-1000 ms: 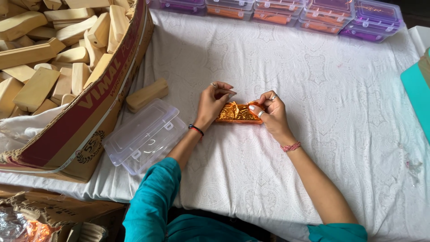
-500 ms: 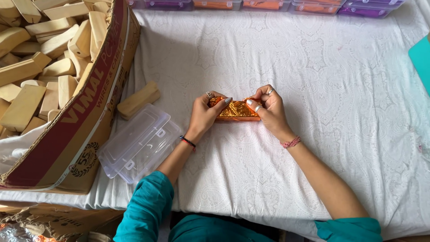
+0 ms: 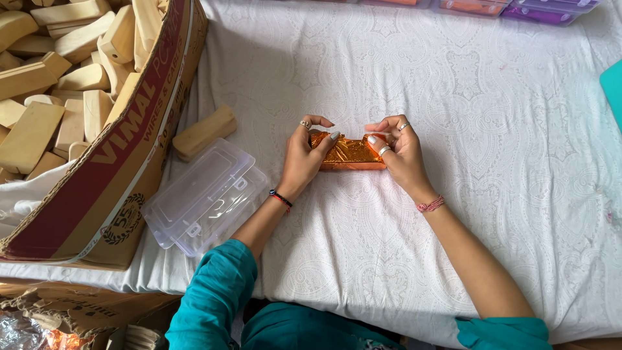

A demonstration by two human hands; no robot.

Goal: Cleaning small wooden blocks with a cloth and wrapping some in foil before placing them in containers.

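A small block wrapped in shiny orange foil (image 3: 348, 153) lies on the white patterned cloth (image 3: 492, 129) in the middle of the table. My left hand (image 3: 306, 157) pinches the foil at its left end, thumb on top. At the right end my right hand (image 3: 400, 152) presses the foil down with the fingers curled over it. Both hands wear rings and wrist threads.
An open clear plastic case (image 3: 206, 196) lies left of my left forearm. A bare wooden block (image 3: 204, 132) sits beyond it. A large cardboard box (image 3: 123, 155) full of wooden blocks fills the left side. Coloured plastic cases (image 3: 518, 8) line the far edge.
The foil has been folded flatter around the block, from a raised peak to a tight wrap. Both hands stayed at its ends, and the view has shifted closer.
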